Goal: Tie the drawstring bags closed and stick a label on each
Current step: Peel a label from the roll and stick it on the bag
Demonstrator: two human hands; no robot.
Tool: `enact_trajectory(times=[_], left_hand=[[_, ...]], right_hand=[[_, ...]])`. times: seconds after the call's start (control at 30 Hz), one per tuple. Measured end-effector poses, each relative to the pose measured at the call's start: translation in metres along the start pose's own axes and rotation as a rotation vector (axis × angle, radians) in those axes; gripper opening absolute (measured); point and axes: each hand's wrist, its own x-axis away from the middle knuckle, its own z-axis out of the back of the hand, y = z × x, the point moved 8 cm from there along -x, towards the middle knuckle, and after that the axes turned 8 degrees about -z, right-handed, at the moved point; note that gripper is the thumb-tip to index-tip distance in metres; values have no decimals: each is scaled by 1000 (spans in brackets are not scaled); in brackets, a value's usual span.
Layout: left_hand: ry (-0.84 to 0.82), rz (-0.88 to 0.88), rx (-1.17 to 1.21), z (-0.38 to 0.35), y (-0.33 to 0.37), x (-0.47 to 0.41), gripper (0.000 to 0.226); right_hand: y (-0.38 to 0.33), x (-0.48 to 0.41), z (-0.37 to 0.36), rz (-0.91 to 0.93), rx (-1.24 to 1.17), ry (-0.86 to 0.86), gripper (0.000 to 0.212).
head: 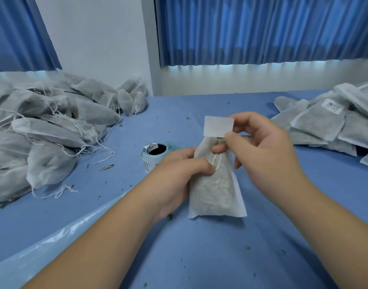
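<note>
A white non-woven drawstring bag (pixel 216 192) filled with pale contents stands tilted at the middle of the blue table. My left hand (pixel 179 170) grips its neck from the left, where the tied string (pixel 217 160) hangs. My right hand (pixel 262 144) pinches a blank-looking white label (pixel 218 126) by its right edge, held just above the bag's top. A roll of labels (pixel 154 155) lies on the table left of the bag, partly hidden behind my left hand.
A big heap of filled bags with loose strings (pixel 43 130) covers the left of the table. A stack of flat labelled bags (pixel 329 122) lies at the right. Blue cloth (pixel 199 247) with scattered leaf bits covers the table; a plastic sheet edge (pixel 53 236) runs at front left.
</note>
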Motion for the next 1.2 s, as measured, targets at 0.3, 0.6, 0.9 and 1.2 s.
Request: enact_trajectory(times=[0.3, 0.6, 0.9, 1.2], left_hand=[[-62, 79, 151, -5, -1, 6, 44], [-55, 71, 155, 3, 2, 6, 35], [55, 36, 187, 13, 1, 4, 49], [180, -137, -28, 21, 10, 5, 34]], right_hand=[[-36, 22, -9, 573, 692, 58, 15], [-28, 22, -19, 542, 870, -163, 21], [-21, 23, -23, 397, 902, -280, 42], [-5, 12, -9, 71, 621, -73, 19]])
